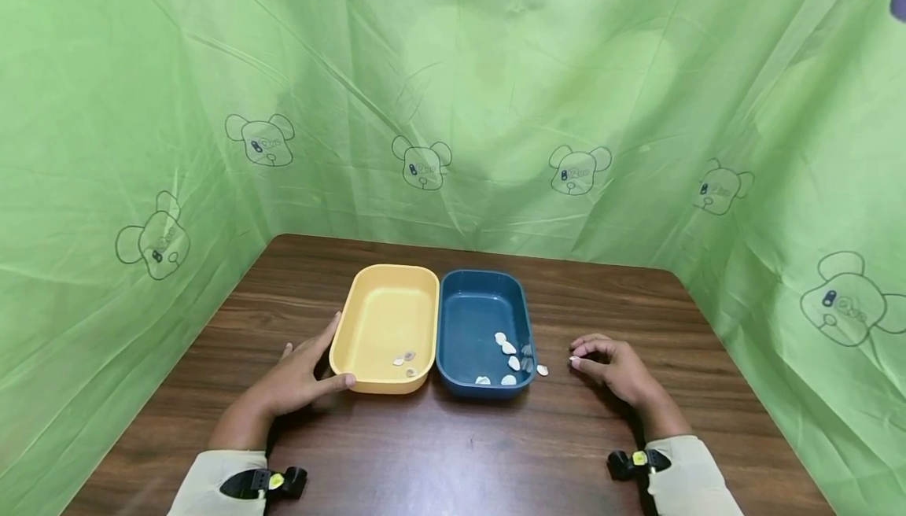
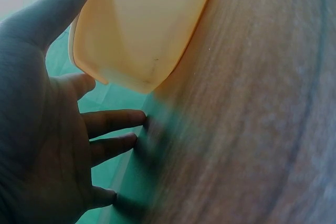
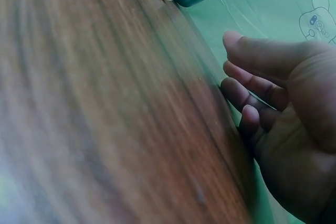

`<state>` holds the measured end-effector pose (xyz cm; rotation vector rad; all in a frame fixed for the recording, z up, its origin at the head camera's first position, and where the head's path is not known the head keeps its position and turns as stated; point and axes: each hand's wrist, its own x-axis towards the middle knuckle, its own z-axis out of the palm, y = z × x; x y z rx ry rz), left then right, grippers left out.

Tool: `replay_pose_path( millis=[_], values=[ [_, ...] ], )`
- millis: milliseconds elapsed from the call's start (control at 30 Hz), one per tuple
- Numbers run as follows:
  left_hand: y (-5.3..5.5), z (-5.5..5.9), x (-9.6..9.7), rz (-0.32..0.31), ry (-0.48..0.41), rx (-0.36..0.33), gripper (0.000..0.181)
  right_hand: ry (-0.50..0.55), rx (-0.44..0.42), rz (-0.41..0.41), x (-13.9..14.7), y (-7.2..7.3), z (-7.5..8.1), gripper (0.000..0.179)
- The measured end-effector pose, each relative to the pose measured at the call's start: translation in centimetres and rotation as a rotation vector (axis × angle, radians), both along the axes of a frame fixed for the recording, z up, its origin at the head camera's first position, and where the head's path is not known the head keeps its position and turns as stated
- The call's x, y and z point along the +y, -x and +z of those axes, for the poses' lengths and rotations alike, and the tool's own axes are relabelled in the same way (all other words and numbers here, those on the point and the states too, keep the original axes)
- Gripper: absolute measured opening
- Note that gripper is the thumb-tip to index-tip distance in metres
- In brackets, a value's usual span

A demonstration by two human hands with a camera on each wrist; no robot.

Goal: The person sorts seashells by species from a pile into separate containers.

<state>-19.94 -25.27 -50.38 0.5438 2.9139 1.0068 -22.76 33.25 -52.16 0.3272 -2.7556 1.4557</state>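
Observation:
My left hand (image 1: 300, 374) rests against the near left corner of a yellow tray (image 1: 384, 270), thumb on its rim. In the left wrist view its other fingers (image 2: 113, 123) stay extended and spread beside the yellow wall. Three small shells (image 1: 399, 362) lie in that tray. A blue tray (image 1: 481, 307) stands against its right side and holds several white shells (image 1: 513, 363). One more shell (image 1: 542, 370) lies on the table just outside the blue tray. Farther right, my right hand (image 1: 616, 366) hovers or rests low, fingers loosely bent. A pale spot shows at its thumb tip; the right wrist view shows nothing held.
Both trays stand on a dark wooden table (image 1: 623, 296). Green cloth (image 1: 495, 91) with bear-head drawings hangs behind the table and along both sides. Each wrist wears a black strap with a small camera (image 1: 623, 465).

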Motion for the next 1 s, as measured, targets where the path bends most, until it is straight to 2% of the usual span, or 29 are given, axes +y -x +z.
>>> replay_pose_path(
  millis=[167, 367, 567, 733, 1000],
  values=[
    [-0.2, -0.2, -0.2, 0.003, -0.008, -0.008, 0.112, 0.038, -0.017, -0.008, -0.5, -0.1, 0.5, 0.009],
    [-0.1, -0.2, -0.2, 0.011, 0.001, -0.008, 0.112, -0.049, 0.085, -0.031, -1.4, 0.0, 1.3, 0.005],
    [0.1, -0.1, 0.0, 0.004, -0.009, -0.007, 0.112, -0.079, 0.189, -0.076, -2.4, -0.3, 2.2, 0.003],
    [0.1, 0.0, 0.0, 0.006, -0.010, -0.011, 0.112, -0.072, 0.273, -0.080, -3.3, -0.4, 3.4, 0.005],
    [0.0, 0.2, -0.1, -0.001, 0.004, 0.002, 0.112, -0.022, 0.311, -0.070, -4.9, -0.8, 4.8, 0.005]
  ],
)
